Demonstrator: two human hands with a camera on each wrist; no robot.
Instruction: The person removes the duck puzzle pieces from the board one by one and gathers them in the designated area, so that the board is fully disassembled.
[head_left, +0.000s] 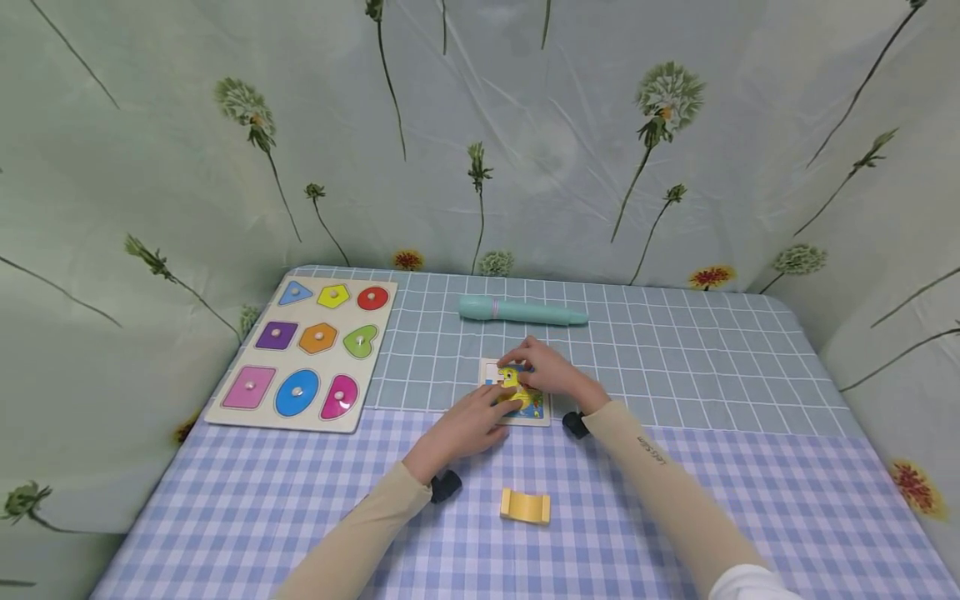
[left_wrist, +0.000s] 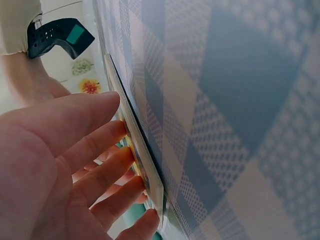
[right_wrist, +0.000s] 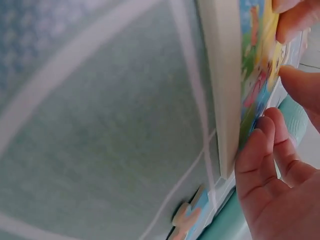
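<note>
A small jigsaw puzzle [head_left: 533, 420] with a pale wooden border and a yellow cartoon animal picture lies flat on the table. My left hand [head_left: 468, 422] comes from its near left, fingertips resting on the yellow part; in the left wrist view its fingers [left_wrist: 107, 175] are spread and nearly straight. Across the far right side of the puzzle reaches my right hand [head_left: 550, 371], its thumb and fingertips touching the picture. In the right wrist view a loose puzzle piece [right_wrist: 192, 217] lies beside the border. Hands cover much of the picture.
A shape pegboard [head_left: 337, 421] with several coloured knobbed pieces lies at the left. Behind the puzzle is a large teal pen-shaped object [head_left: 525, 311]. A yellow curved block [head_left: 525, 507] sits near me on the checked cloth [head_left: 637, 533]. A flower-print curtain [head_left: 555, 133] hangs behind.
</note>
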